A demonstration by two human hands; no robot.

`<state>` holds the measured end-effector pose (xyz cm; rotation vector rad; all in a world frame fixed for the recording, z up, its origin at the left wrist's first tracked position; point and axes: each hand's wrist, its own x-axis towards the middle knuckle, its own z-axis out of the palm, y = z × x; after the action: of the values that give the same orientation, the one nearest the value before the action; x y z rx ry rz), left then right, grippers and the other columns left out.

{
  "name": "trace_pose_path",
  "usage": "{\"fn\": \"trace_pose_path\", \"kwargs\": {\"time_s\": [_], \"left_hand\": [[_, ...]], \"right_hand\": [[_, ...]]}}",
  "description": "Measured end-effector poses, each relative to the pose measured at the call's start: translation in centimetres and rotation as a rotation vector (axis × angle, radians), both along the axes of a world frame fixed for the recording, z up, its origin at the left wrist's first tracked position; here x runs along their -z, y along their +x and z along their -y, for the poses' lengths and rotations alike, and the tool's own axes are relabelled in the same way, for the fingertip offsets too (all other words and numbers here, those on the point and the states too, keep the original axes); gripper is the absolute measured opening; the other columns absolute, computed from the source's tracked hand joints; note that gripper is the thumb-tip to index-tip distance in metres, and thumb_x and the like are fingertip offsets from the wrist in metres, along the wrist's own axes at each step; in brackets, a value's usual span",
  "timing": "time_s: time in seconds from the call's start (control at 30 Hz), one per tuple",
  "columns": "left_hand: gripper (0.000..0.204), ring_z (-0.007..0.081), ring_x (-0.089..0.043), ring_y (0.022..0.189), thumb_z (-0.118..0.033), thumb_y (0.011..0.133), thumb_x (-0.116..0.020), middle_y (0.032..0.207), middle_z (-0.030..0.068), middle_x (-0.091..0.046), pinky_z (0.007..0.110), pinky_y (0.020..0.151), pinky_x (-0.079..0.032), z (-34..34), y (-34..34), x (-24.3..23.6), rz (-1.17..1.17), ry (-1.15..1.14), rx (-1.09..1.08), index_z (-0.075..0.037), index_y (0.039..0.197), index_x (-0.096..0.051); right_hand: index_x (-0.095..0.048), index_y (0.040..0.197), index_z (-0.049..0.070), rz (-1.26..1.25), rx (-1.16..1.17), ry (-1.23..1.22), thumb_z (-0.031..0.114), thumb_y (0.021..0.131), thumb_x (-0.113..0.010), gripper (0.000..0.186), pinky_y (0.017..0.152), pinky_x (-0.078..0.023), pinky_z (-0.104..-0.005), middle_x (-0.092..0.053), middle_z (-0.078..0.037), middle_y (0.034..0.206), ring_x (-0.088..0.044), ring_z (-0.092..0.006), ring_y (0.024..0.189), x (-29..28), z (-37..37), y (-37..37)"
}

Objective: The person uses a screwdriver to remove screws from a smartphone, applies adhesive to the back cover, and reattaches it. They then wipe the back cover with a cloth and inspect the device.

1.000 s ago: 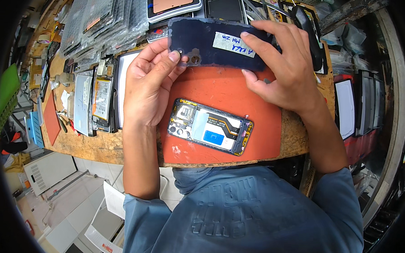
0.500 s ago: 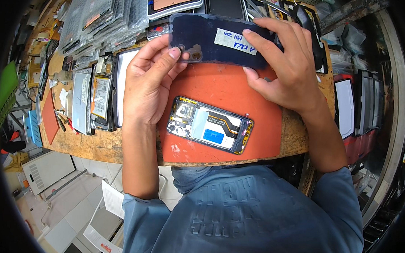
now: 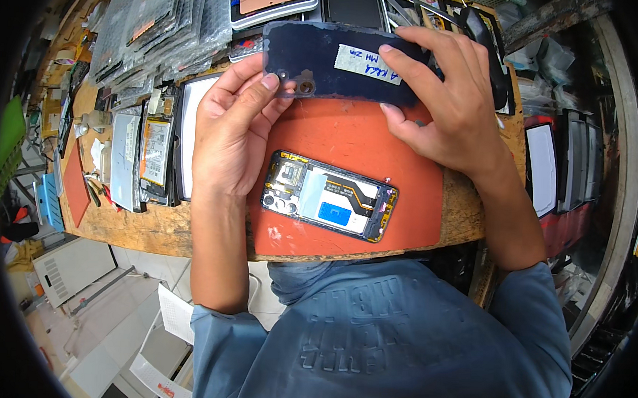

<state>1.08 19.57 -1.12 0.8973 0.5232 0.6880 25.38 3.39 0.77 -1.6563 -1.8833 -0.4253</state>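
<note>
Both hands hold up a dark phone back cover (image 3: 304, 56), its inner side showing, with a handwritten paper label (image 3: 367, 64) stuck on it and round camera holes at its lower left. My left hand (image 3: 230, 124) pinches the cover's left end by the camera holes, thumb on the near face. My right hand (image 3: 451, 98) grips the right end, fingers over the top edge and thumb at the lower edge. Below, an opened phone (image 3: 308, 195) lies slightly tilted on an orange-red mat (image 3: 350, 133), its battery, flex cable and camera modules exposed.
Bubble-wrapped packages (image 3: 152, 32) are piled at the back left of the wooden bench (image 3: 161, 228). Left of the mat lean several phone parts, among them an opened phone with a battery (image 3: 155, 153). Boxed phone parts (image 3: 274, 1) and tools (image 3: 420, 11) stand at the back.
The back cover has shifted very slightly left along with both hands. My grip on it stays the same, and the opened phone rests in its place on the mat.
</note>
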Motion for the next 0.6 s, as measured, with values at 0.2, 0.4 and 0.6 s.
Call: {"fn": "trace_pose_path", "kwargs": {"time_s": [0.2,0.4,0.6], "left_hand": [[0.03,0.0171,-0.075,0.102,-0.001,0.104,-0.072,0.116,0.0121,-0.079,0.031,0.096,-0.06,0.6,0.3,-0.5,-0.028,0.048,-0.015,0.005,0.133,-0.067],[0.034,0.0133,-0.073,0.103,-0.001,0.104,-0.074,0.115,0.0106,-0.078,0.028,0.095,-0.059,2.4,1.3,-1.0,-0.2,0.302,-0.157,0.007,0.136,-0.067],[0.031,0.0155,-0.072,0.108,0.005,0.104,-0.07,0.117,0.0129,-0.077,0.029,0.099,-0.058,3.7,1.3,-1.7,-0.122,0.386,-0.089,0.009,0.134,-0.068]], "right_hand": [[-0.07,0.133,0.01,-0.081,0.005,-0.115,0.021,0.072,-0.089,0.065,0.103,-0.043,-0.0479,-0.064,-0.012,0.133,-0.06,-0.0333,0.123,-0.4,0.0,-0.1],[-0.067,0.141,0.006,0.02,0.159,-0.168,0.024,0.086,-0.086,0.061,0.111,-0.042,-0.047,-0.066,-0.017,0.136,-0.06,-0.0354,0.128,-3.4,-0.9,-2.8],[-0.077,0.111,-0.001,-0.762,-0.12,-0.613,0.017,0.094,-0.083,0.025,0.077,-0.054,-0.0332,-0.078,-0.007,0.097,-0.069,-0.0157,0.086,-5.7,-3.9,-2.7]]}}
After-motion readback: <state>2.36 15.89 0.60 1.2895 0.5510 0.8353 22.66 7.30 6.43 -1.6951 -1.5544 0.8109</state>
